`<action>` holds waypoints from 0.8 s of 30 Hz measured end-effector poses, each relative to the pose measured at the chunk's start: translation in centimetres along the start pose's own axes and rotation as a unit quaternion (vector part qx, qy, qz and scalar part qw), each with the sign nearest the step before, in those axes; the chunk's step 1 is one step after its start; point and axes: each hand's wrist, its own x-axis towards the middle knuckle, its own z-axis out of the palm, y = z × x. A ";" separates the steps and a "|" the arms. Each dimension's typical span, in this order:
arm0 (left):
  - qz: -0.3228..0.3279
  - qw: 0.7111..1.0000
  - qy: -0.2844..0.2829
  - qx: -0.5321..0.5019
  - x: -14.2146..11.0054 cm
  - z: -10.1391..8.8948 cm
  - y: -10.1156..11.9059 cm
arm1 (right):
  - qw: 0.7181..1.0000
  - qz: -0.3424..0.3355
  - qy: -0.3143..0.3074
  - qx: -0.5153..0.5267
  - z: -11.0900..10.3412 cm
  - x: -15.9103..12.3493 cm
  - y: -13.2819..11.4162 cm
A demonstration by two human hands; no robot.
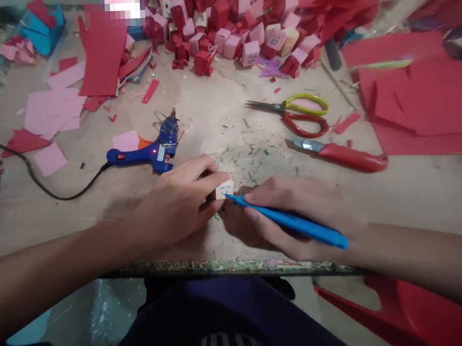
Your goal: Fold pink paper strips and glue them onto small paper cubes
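Note:
Between the thumb and fingers of my left hand [179,202] is a small pale cube [219,194], pinched just above the tabletop or resting on it; I cannot tell which. Blue curved lines like a face mark the side turned toward me. My right hand [300,211] grips a blue felt-tip pen [289,219], its tip touching or almost touching that marked side. Past my left hand lies a blue glue gun [139,155] with a small red light showing. Beyond my right hand are yellow-and-red-handled scissors [289,110] and a red-handled knife [344,155].
Many red and pink paper cubes [226,39] are heaped at the back. Red sheets [421,100] lie at the right, with pink paper pieces [54,111] at the left. A black cord [45,187] trails from the glue gun. Shavings [219,267] line the table's near edge.

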 end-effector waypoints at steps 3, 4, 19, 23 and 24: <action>-0.004 1.000 -0.008 -0.005 0.0 -0.1 0.0 | 1.000 -0.001 -0.006 0.004 -0.1 0.1 -0.1; -0.006 1.000 -0.011 -0.007 0.0 -0.1 0.0 | 1.000 -0.006 -0.007 0.003 -0.2 0.1 -0.1; -0.005 1.000 -0.012 -0.018 0.0 -0.1 -0.1 | 1.000 -0.004 -0.001 0.008 0.3 0.0 0.0; -0.007 1.000 -0.015 -0.012 0.0 -0.1 0.0 | 1.000 0.007 -0.011 0.009 0.3 0.1 -0.2; -0.009 1.000 -0.019 -0.011 0.0 -0.1 0.0 | 1.000 0.008 -0.011 0.012 0.2 0.1 -0.2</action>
